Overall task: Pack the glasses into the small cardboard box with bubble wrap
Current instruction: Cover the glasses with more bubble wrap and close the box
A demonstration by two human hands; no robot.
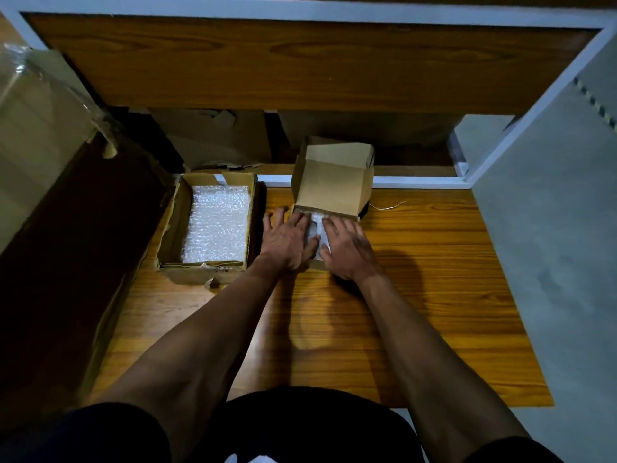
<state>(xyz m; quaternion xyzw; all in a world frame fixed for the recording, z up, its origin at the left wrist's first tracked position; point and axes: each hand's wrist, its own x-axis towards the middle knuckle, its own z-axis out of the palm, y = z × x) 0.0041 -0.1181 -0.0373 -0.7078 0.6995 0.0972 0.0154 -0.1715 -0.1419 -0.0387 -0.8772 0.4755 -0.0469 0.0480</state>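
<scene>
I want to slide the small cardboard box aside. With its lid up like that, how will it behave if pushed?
The small cardboard box probably slides easily on the smooth wooden table. Its raised lid may flop. Both hands, left hand and right hand, press bubble wrap inside, steadying it.

You see a brown small box (334, 185) holding white bubble wrap (315, 228) with tiny bumps. Left, a brown big box (173, 228) holds more. Your table (417, 279) is orange-brown with wood stripes.
</scene>
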